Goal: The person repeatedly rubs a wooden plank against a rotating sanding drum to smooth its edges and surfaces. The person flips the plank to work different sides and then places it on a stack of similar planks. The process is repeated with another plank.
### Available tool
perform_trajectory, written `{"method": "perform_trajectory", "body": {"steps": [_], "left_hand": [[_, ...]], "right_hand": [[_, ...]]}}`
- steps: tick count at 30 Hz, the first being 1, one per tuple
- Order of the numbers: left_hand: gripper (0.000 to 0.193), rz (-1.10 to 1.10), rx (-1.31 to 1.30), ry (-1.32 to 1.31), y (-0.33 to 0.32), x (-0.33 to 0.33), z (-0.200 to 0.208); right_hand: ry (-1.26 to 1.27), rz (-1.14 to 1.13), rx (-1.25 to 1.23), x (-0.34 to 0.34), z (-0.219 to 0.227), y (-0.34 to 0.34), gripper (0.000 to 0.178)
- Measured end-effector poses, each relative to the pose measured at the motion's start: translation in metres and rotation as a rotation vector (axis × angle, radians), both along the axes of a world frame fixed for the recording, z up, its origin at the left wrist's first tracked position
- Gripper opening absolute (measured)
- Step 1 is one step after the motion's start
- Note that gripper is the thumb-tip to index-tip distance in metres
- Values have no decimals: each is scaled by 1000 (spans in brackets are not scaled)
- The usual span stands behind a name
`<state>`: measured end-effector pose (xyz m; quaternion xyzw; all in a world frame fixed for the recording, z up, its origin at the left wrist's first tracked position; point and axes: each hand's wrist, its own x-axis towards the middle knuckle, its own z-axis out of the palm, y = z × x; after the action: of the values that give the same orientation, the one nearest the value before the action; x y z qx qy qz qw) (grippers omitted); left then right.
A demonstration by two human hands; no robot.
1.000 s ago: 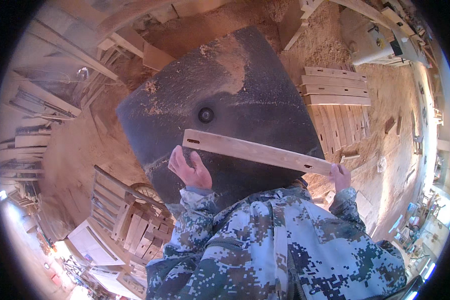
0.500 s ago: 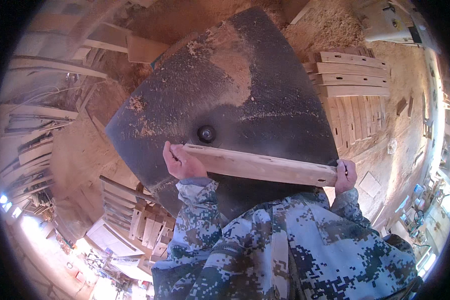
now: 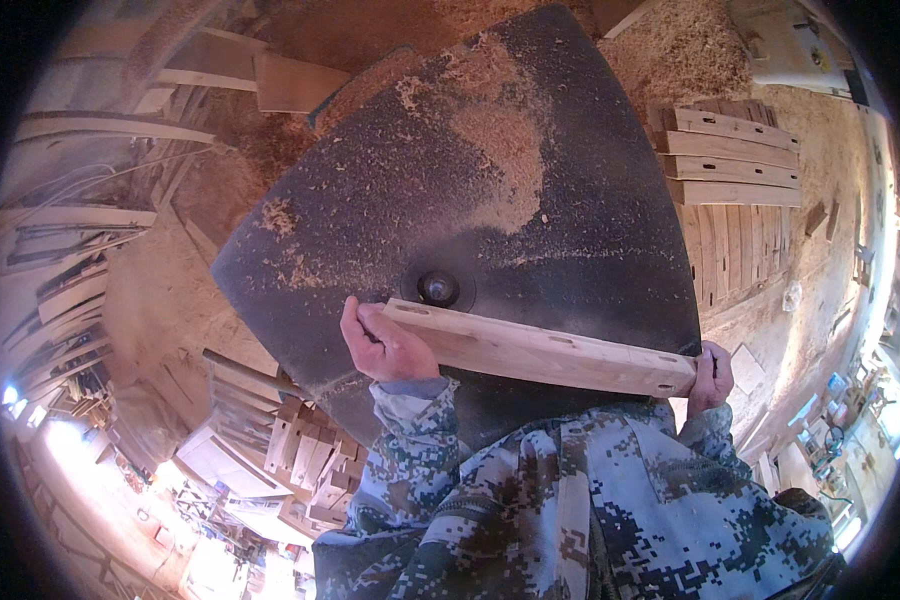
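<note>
A long pale wooden board [image 3: 545, 352] with slots cut along its narrow edge lies across the near part of a dark machine table [image 3: 620, 215]. My left hand [image 3: 398, 346] is closed around the board's left end. Its right end is gripped by my right hand [image 3: 711, 376], whose fingers are partly hidden behind the wood. Just beyond the board's left part, a round dark spindle [image 3: 438, 288] rises from the table. The board's far edge is at or very near the spindle; whether they touch, I cannot tell.
Wood shavings [image 3: 500, 150] cover the table's far part. Slotted boards [image 3: 735, 155] are stacked on the right, beyond the table edge. More cut pieces [image 3: 310, 455] stand at the near left. Long timber [image 3: 70, 290] lines the far left. Sawdust [image 3: 680, 55] heaps up behind the table.
The view has shifted, so table, spindle and board appear lower and further right. Both hands keep their hold on the board, which sits at nearly the same place by the spindle.
</note>
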<state>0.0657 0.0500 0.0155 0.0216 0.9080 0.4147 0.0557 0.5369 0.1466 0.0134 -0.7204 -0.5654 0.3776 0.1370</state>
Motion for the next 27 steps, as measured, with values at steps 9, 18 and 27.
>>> {"method": "perform_trajectory", "body": {"steps": [9,18,27], "left_hand": [[36,-26,8,-3,4,-4,-2],[35,-77,25,12,13,-6,1],[35,-53,-48,59,16,-20,0]], "right_hand": [[55,-63,11,-12,6,-7,25],[68,-47,50,-5,-1,-13,25],[13,-13,36,-16,-1,-11,28]]}}
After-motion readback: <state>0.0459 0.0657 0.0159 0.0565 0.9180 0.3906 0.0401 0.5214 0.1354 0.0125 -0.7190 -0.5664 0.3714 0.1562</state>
